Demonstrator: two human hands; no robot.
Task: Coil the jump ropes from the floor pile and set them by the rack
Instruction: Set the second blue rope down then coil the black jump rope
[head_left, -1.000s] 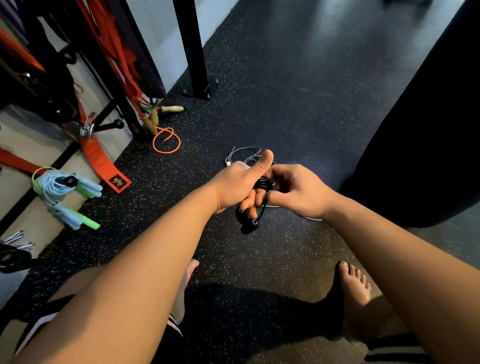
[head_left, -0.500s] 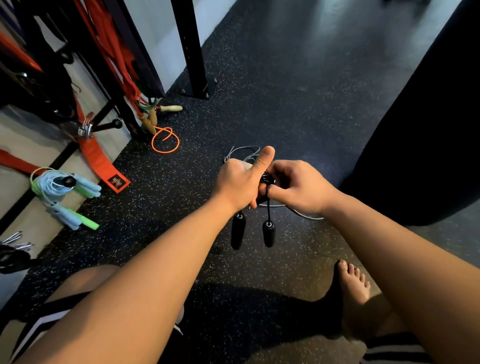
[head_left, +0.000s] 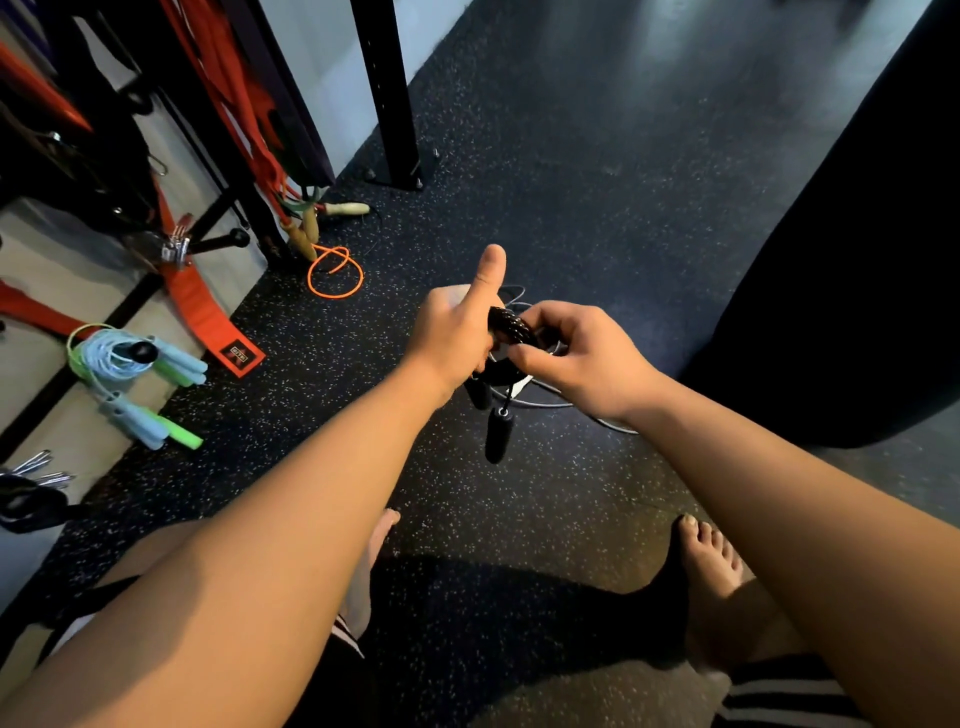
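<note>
Looking down from the head camera, both bare arms reach out over the speckled black floor (head_left: 545, 171). The left hand (head_left: 452, 338) grips a tight coil of the black jump rope (head_left: 511, 325), its fingers curled round the strands and its thumb sticking straight up. The right hand (head_left: 587, 358) holds the same coil from the other side, with fingers bent and thumb closed against the rope. Two black handles (head_left: 497, 434) dangle beneath the hands, one lower than the other, both clear of the floor. A pale grey rope (head_left: 566, 408) lies loose on the floor right under the hands. Farther left, an orange rope (head_left: 335, 273) sits in a loop near the foot of the rack (head_left: 262, 228), beside some wooden handles (head_left: 311, 228). Blue and green jump ropes (head_left: 130, 364) lie bundled on the pale strip at the left, next to a red strap (head_left: 208, 312). A black upright post (head_left: 387, 88) stands at the top. A large dark bag (head_left: 857, 260) fills the right side. Bare feet (head_left: 711, 571) rest on the floor below.
</note>
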